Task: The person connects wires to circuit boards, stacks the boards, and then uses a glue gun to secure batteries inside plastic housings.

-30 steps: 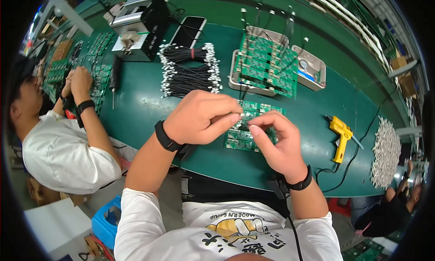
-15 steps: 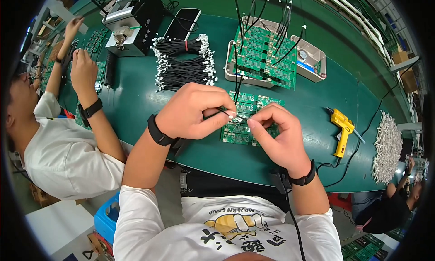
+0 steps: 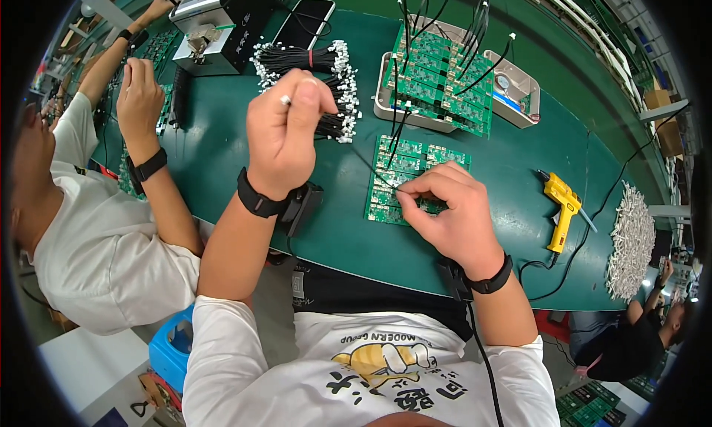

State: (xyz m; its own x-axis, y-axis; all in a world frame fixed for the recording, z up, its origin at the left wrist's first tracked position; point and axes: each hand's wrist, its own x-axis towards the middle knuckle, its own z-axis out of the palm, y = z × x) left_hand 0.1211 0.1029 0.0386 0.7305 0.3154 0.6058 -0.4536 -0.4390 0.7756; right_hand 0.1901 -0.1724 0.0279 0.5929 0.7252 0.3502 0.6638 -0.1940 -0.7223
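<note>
My left hand (image 3: 285, 134) is raised over the near side of the cable bundles, its fingers closed on a black cable whose white connector (image 3: 286, 100) sticks out by the thumb. From there the thin cable seems to run down to the panel of green circuit boards (image 3: 380, 212) in front of me. At that panel my right hand (image 3: 452, 215) pinches with thumb and forefinger, apparently on the cable's other end. The exact contact is hidden by the fingertips. Several black cables (image 3: 396, 134) stand up from the panel's far edge.
Bundles of black cables (image 3: 341, 93) lie beyond my left hand, near a phone (image 3: 304, 25) and a boxy machine (image 3: 219, 30). Boards with upright cables rest on a grey box (image 3: 382, 108). A yellow glue gun (image 3: 562, 212) and a pile of white pieces (image 3: 632, 241) are at right. A co-worker sits at left.
My left hand has lifted away from the panel, up and to the left, drawing the cable along. My right hand stays at the boards.
</note>
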